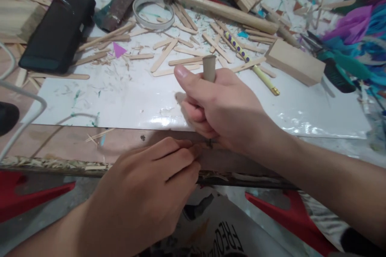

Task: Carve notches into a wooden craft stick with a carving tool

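My right hand (226, 106) is wrapped in a fist round an upright tool with a beige handle (209, 69), its thumb stretched out beside the handle. A short bit of thin dark shaft shows under the fist, and its tip meets the work near the table's front edge. Close by on the left, my left hand (147, 186) has its fingers pressed together at that edge, near the shaft. What those fingers pinch is hidden beneath them. Loose craft sticks (164, 56) lie scattered on the white sheet (129, 100) beyond both hands.
Behind lie a black phone (57, 32), a tape roll (153, 13), a hammer (226, 10) and a polka-dotted pencil (251, 62). A wooden block (295, 62) and a teal-handled tool (340, 68) are at the right. A white cable (36, 102) crosses the left side.
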The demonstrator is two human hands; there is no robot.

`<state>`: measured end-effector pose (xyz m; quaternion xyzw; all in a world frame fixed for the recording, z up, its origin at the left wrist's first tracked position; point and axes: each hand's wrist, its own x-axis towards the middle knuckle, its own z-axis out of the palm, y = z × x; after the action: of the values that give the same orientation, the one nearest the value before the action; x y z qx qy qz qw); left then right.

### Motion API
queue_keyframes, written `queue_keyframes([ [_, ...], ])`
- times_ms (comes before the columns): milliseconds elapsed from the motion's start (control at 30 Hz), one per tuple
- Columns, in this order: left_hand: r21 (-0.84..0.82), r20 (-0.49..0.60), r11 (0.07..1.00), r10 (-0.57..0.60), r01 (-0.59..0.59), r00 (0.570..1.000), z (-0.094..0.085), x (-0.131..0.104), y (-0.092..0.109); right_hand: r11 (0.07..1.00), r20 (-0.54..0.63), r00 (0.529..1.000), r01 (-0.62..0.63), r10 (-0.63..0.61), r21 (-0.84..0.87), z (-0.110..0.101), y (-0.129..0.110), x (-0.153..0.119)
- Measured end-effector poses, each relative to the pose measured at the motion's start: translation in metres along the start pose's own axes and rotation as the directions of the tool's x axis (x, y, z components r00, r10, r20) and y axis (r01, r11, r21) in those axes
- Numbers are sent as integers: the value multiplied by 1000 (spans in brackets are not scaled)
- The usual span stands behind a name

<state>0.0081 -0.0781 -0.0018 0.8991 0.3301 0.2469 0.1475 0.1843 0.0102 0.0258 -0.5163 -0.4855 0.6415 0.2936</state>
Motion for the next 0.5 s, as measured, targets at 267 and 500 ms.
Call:
queue_keyframes([
  [267, -15, 0, 999, -29, 29, 1000, 1, 0, 1, 979, 16, 1000, -8, 5, 204, -10, -1, -5],
  [500, -16, 17, 1000, -13, 14, 1000, 1, -1, 0, 979, -19, 998, 59, -56, 195, -9, 5, -6],
])
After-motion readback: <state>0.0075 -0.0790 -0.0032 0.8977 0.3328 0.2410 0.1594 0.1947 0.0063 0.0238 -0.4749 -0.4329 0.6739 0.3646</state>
